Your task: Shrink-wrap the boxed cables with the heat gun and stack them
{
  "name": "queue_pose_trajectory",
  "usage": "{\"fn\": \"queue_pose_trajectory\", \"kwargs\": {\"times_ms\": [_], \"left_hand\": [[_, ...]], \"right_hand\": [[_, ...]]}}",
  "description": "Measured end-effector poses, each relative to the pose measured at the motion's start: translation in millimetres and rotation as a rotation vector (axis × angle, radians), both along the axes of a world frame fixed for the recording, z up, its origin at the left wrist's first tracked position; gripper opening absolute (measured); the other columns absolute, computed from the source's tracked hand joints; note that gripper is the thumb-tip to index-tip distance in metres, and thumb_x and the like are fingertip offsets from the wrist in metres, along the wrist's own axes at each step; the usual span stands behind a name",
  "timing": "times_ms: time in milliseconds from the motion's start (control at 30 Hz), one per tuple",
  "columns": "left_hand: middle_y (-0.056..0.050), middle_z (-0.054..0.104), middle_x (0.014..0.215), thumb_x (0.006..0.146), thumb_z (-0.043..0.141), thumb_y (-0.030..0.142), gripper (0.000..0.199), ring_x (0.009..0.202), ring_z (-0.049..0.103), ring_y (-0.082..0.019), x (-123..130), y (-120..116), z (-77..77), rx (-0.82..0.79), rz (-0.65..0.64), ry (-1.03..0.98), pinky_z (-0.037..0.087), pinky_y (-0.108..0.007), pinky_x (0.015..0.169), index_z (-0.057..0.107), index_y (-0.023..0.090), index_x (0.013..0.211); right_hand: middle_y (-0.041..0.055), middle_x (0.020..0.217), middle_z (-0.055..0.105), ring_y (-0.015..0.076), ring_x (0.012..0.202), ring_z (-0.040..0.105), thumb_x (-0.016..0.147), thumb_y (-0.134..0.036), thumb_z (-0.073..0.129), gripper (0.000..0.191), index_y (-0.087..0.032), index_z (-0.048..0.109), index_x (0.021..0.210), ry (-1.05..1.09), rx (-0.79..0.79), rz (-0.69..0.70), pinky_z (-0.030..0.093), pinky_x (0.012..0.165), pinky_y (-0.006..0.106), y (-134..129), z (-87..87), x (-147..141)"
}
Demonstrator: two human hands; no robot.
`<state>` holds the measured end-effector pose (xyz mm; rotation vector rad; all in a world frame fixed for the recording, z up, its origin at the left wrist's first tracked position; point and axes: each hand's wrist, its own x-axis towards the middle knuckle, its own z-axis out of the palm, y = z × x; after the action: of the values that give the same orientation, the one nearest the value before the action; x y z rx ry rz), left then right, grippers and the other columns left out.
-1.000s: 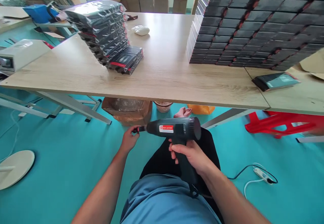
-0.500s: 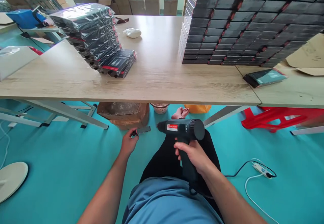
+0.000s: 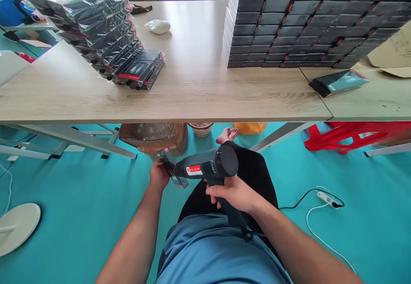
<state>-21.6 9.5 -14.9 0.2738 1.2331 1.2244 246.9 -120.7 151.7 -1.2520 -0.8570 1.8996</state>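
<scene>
Heat gun [image 3: 208,164]: red-and-white label [image 3: 194,170] on barrel, white lettering on red, "HUA L_I SHI", one middle letter unclear; round logo before it. Print on small box [image 3: 167,159] at gun's nozzle, wrapped stack [image 3: 96,31] beyond gun, upper left: too small to read.

Gap between wrapped stack [image 3: 96,29] and box wall [image 3: 302,27], table [image 3: 199,93] ahead

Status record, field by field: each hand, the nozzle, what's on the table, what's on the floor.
Left hand: holding a small box
Right hand: gripping the heat gun by its handle
Nozzle: pointed at the small box; contact unclear
Table, left side: stack of film-wrapped boxes
Table, right side: larger stack of dark boxes, one loose box nearby
Floor: cardboard box, power strip
</scene>
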Motion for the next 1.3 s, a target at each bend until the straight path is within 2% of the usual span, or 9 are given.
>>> {"fn": "queue_pose_trajectory", "kwargs": {"times_ms": [200,400,533,633,833,900,1033,1167,1300], "left_hand": [[-0.004,0.061,0.070,0.068,0.057,0.022,0.009,0.064,0.061,-0.023,-13.5,8.4,-6.2,-0.052,0.038,-0.081,0.050,-0.033,0.056,0.059,0.021,0.076],[-0.008,0.065,0.080,0.081,0.054,0.034,0.036,0.064,0.062,-0.020,-6.3,2.1,11.0,-0.066,-0.099,-0.212,0.052,-0.031,0.053,0.069,0.013,0.106],[-0.016,0.072,0.103,0.091,0.052,0.066,0.056,0.088,0.070,-0.027,-4.6,-11.1,22.3,-0.130,-0.204,-0.330,0.052,-0.029,0.053,0.067,0.016,0.114],[-0.018,0.071,0.120,0.096,0.047,0.067,0.060,0.104,0.069,-0.029,-5.9,-21.5,24.6,-0.083,-0.274,-0.467,0.054,-0.028,0.058,0.066,0.016,0.123],[-0.021,0.073,0.119,0.096,0.050,0.044,0.054,0.104,0.072,-0.031,1.6,-31.3,24.4,-0.094,-0.366,-0.456,0.062,-0.043,0.080,0.063,0.007,0.133],[-0.021,0.074,0.116,0.096,0.050,0.044,0.053,0.101,0.073,-0.032,7.0,-31.3,26.1,-0.138,-0.391,-0.413,0.062,-0.044,0.080,0.063,0.007,0.133],[-0.018,0.077,0.096,0.095,0.054,0.047,0.051,0.090,0.076,-0.033,10.6,-28.4,31.0,-0.275,-0.365,-0.269,0.062,-0.045,0.077,0.069,0.007,0.123],[-0.019,0.077,0.105,0.093,0.055,0.053,0.057,0.101,0.074,-0.036,4.7,-23.1,38.3,-0.188,-0.358,-0.309,0.061,-0.049,0.085,0.068,0.009,0.127],[-0.021,0.076,0.110,0.094,0.051,0.055,0.060,0.102,0.074,-0.036,4.2,-18.3,42.9,-0.165,-0.312,-0.338,0.061,-0.050,0.084,0.067,0.008,0.129]], "right_hand": [[-0.0016,0.071,0.061,0.0157,0.062,0.061,0.075,-0.024,0.072,0.018,-0.017,0.066,0.090,-0.090,-0.103,0.149,0.050,0.054,0.028,-26.5,-11.3,11.1],[-0.0009,0.075,0.063,0.0155,0.061,0.061,0.071,-0.028,0.077,0.025,-0.017,0.066,0.090,-0.062,-0.154,0.038,0.049,0.051,0.028,-28.6,-14.6,19.6],[0.0021,0.076,0.068,0.0154,0.060,0.062,0.071,-0.031,0.080,0.031,-0.014,0.070,0.096,0.093,-0.187,0.092,0.049,0.051,0.028,-27.1,-2.2,20.5],[0.0043,0.077,0.071,0.0156,0.059,0.063,0.068,-0.030,0.082,0.033,-0.013,0.071,0.095,0.137,-0.216,0.129,0.048,0.050,0.027,-23.4,-2.1,24.7],[0.0033,0.074,0.071,0.0144,0.060,0.063,0.072,-0.030,0.078,0.025,-0.014,0.071,0.090,-0.033,-0.153,-0.211,0.052,0.051,0.025,18.4,-26.5,22.3],[0.0029,0.072,0.070,0.0141,0.060,0.062,0.072,-0.030,0.076,0.022,-0.014,0.071,0.088,-0.009,-0.109,-0.232,0.052,0.053,0.025,33.8,-25.3,12.9],[0.0011,0.067,0.068,0.0151,0.056,0.061,0.072,-0.026,0.076,0.018,-0.016,0.070,0.085,0.065,-0.014,0.081,0.051,0.049,0.026,38.4,-3.9,3.4],[0.0000,0.065,0.064,0.0151,0.057,0.060,0.073,-0.021,0.074,0.008,-0.017,0.067,0.075,-0.030,-0.001,0.432,0.050,0.049,0.027,16.1,3.0,25.8],[-0.0011,0.065,0.063,0.0163,0.058,0.059,0.075,-0.027,0.076,0.017,-0.018,0.067,0.087,-0.171,-0.065,0.099,0.049,0.049,0.028,4.2,-10.9,45.0]]}}
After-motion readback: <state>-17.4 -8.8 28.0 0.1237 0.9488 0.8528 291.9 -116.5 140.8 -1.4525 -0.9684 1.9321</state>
